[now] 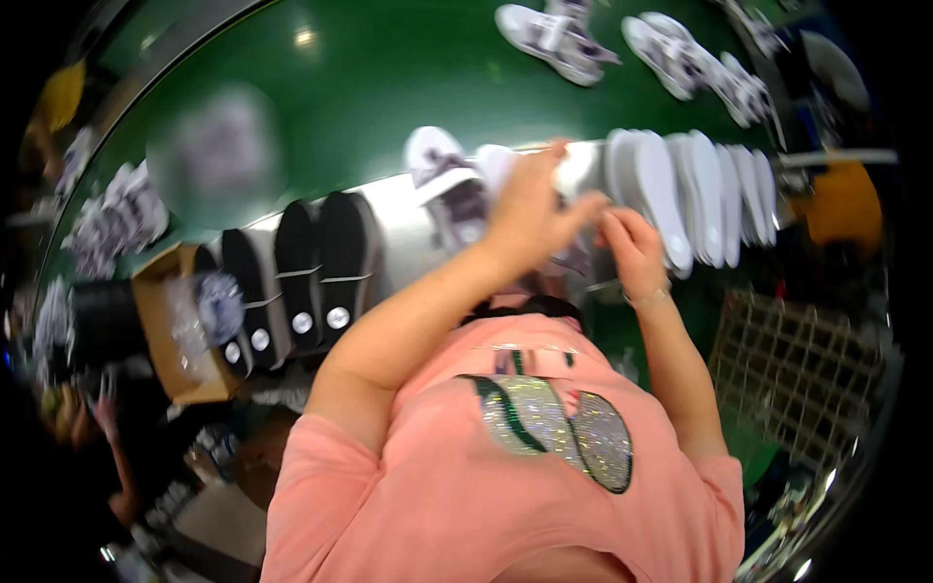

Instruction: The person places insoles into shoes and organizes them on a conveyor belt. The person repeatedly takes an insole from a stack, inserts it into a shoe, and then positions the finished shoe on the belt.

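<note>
My left hand (pixel 530 209) reaches over the metal ledge, its fingers and thumb apart. Its thumb tip comes close to my right hand (pixel 634 255), whose fingers are pinched together; anything between them is too small to make out. Just left of my left hand a white and purple strappy shoe (pixel 457 199) lies on the ledge. A second pale shoe (pixel 495 165) is partly hidden behind that hand. To the right of my hands stands a row of white insoles (pixel 661 194), its nearest ones beside my right fingers.
Black insoles (pixel 342 253) in banded bundles stand left of me, beside an open cardboard box (pixel 175 340) with clear plastic. The green conveyor belt (pixel 389 78) carries several shoes (pixel 556 41); one blurred shoe (pixel 219 146) is at left. A wire basket (pixel 797 369) is at right.
</note>
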